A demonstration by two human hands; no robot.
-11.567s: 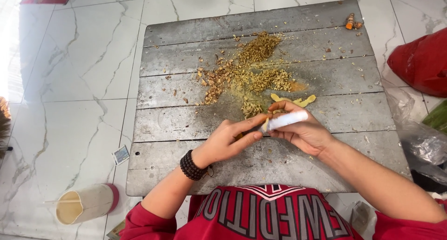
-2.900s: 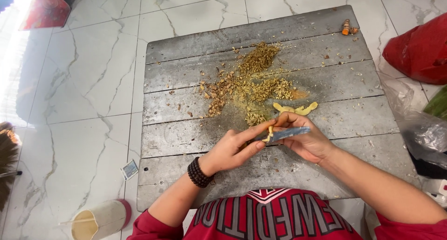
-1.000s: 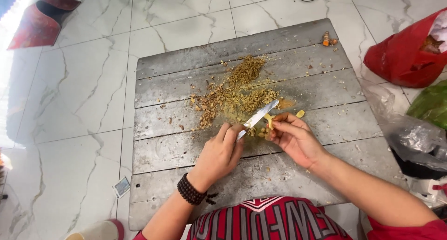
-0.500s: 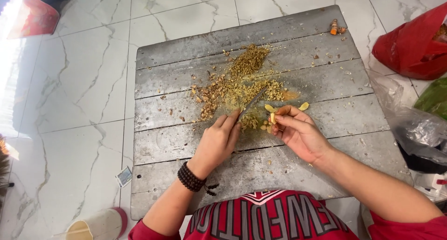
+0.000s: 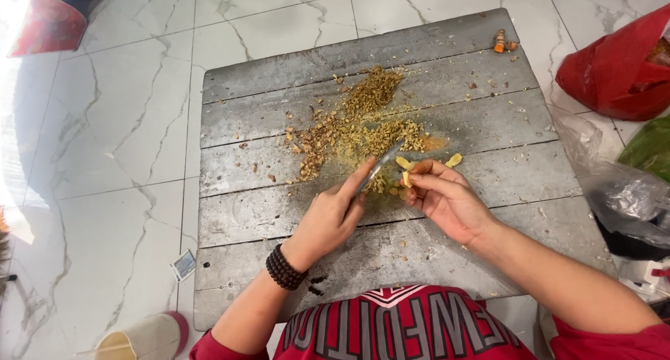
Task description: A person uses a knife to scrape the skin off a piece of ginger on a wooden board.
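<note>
Two bare hands meet over a grey plank board (image 5: pixel 279 220) lying on white marble floor tiles (image 5: pixel 105 136). Far left, I see a red-rimmed cylindrical container (image 5: pixel 143 335) at the lower edge and a small card (image 5: pixel 184 265) beside the board's corner. My left hand (image 5: pixel 331 217), with a dark bead bracelet (image 5: pixel 284 268) at the wrist, is closed around the handle of a knife (image 5: pixel 377 171); its index finger lies along the blade, which points up and to the right. A heap of brownish-yellow peelings (image 5: pixel 356 126) spreads across the board's middle, just above the blade. My right hand (image 5: pixel 447 199) pinches a small yellow root piece (image 5: pixel 407 180) between thumb and fingertips, touching the blade's tip. Another yellow piece (image 5: pixel 454 160) rests just beyond. Far right, a red bag (image 5: pixel 614 74) and clear plastic bag (image 5: pixel 614 192) lie off the board.
</note>
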